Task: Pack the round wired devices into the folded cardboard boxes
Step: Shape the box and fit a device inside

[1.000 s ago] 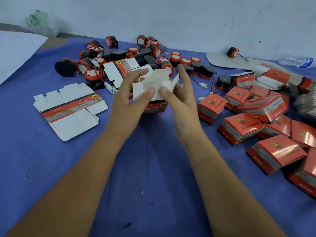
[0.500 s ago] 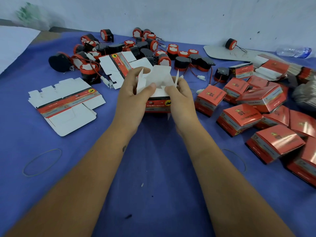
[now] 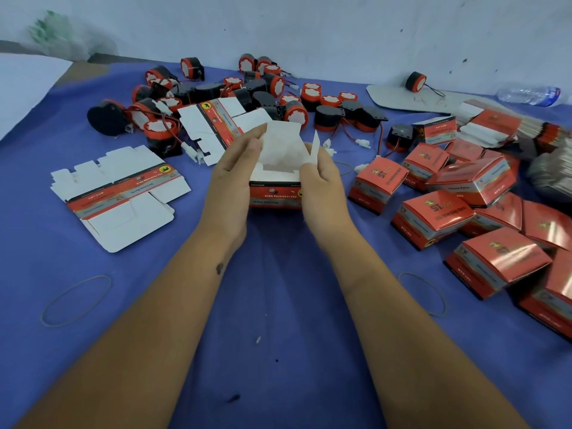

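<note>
While both hands steady it, the half-folded red and white cardboard box (image 3: pixel 275 187) stands on the blue cloth table (image 3: pixel 278 305). Left hand (image 3: pixel 232 184) grips its left wall, right hand (image 3: pixel 322 187) its right wall and flap. Thin card, likely light and easily creased; hold by walls. Round red and black wired devices (image 3: pixel 295 112) lie beyond the grip; closed red boxes (image 3: pixel 433 216) right. Pale wall (image 3: pixel 309 32) behind.

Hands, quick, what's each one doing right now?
Left hand: fingers curled round the left side of the open box.
Right hand: grips the box's right side, fingers at a flap.
</note>
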Available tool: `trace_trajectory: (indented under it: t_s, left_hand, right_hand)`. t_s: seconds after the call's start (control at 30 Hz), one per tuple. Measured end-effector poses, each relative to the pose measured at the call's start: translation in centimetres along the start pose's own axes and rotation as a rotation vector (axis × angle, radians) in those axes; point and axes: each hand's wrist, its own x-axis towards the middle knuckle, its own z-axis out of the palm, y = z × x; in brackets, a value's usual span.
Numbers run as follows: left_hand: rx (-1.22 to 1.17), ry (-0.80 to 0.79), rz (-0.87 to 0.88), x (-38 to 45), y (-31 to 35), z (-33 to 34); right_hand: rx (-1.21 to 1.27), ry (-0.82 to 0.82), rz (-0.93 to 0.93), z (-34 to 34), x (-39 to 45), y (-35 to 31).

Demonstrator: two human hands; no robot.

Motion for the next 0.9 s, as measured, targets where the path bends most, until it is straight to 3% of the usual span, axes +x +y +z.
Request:
trace_trajectory:
  t_s: [0.1,0.2,0.27,0.53,0.7,0.9]
  left_hand:
    - [0.058,0.014,0.014,0.0,-0.2,0.1]
    - [0.042,0.021,-0.001,0.1,-0.1,0.0]
    - [0.055,0.036,0.008,0.2,-0.2,-0.1]
    - [0.035,0.015,0.033,0.2,-0.4,0.0]
    - [-0.125,-0.020,-0.075,0.1,-0.3,-0.3]
    - [0.086,0.030,0.039,0.1,-0.4,0.0]
  right_hand:
    - [0.121,-0.024,0.005,0.1,-0.1,0.1]
    - [0.419,-0.073,0.141,0.2,-0.1,0.2]
    - [0.449,-0.075,0.199,0.1,-0.1,0.1]
    - [0.266,-0.037,0.018,0.2,-0.1,-0.2]
    - [0.195,-0.057,-0.106,-0.4,-0.4,-0.8]
    - [-0.077,-0.033,-0.124,-0.3,-0.4,-0.6]
